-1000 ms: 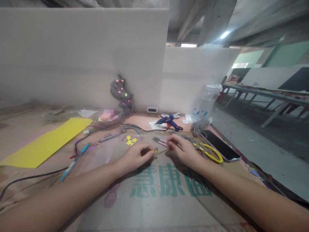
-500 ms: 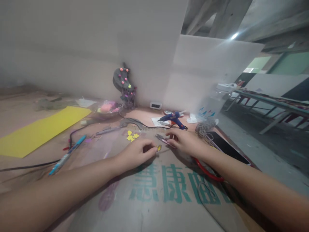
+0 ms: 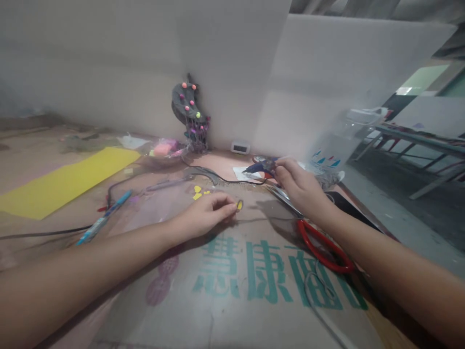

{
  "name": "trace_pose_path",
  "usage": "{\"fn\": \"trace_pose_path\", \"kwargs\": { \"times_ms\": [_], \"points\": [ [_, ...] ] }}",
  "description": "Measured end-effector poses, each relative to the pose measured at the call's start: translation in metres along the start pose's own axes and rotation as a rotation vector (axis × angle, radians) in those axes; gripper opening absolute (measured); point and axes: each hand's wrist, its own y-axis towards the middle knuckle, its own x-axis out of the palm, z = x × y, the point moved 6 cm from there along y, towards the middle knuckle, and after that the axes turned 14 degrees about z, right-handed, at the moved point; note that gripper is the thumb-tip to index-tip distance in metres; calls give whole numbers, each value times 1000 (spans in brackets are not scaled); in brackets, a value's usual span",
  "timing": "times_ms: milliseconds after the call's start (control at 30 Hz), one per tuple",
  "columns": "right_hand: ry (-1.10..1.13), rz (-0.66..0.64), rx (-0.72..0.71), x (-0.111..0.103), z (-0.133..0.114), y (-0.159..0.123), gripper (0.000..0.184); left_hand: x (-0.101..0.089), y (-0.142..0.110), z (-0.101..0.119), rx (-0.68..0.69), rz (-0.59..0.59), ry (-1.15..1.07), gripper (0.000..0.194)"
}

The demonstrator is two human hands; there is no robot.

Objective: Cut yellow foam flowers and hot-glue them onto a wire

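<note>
Flat yellow cut-outs (image 3: 197, 189) lie at eleven o'clock from the left hand (image 3: 214, 212), whose fingertips pinch a small oval yellow piece (image 3: 240, 206) with a dark rim. At one o'clock from it, the blue plastic glue gun (image 3: 255, 167), long axis and nozzle toward nine, is gripped by the nearer right hand (image 3: 300, 183). Scissors (image 3: 302, 228) with smooth red loops lie toward five.

My left arm (image 3: 109, 264) slants in from the side, the left grip (image 3: 215, 212) set in a pinch. I have my right arm (image 3: 385, 252) stretched farther forward, the right grip (image 3: 301, 186) curled inward.
</note>
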Motion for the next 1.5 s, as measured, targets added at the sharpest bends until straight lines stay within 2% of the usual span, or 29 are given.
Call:
{"fn": "trace_pose_path", "kwargs": {
  "times_ms": [67, 167, 267, 367, 533, 700, 867, 1133, 1500],
  "points": [
    [50, -23, -32, -3, -8, -14, 28, 1, 0, 1, 8, -15, -56, 32],
    [72, -115, -109, 8, -18, -38, 26, 0, 0, 2, 29, -35, -41, 31],
    [66, -131, -143, 17, -20, -48, 29, -1, 0, 2, 40, -34, -18, 28],
    [43, -146, -186, 22, -19, -48, 34, -2, -1, 1, 33, -46, -36, 26],
    [53, -204, -275, 28, -23, -50, 31, -1, -1, 0, -2, -54, -38, 31],
    [65, -169, -331, 30, -26, -51, 29, 0, -1, 1, -27, -84, -99, 30],
    [54, -168, -344, 30, -25, -50, 26, 1, -1, 1, -10, -130, -99, 27],
    [-30, -201, -304, 36, -20, -51, 17, 1, -1, -1, -29, -138, -43, 29],
    [-31, -176, -337, 33, -23, -51, 20, 1, -1, -4, -31, -162, -36, 29]
  ]
}}
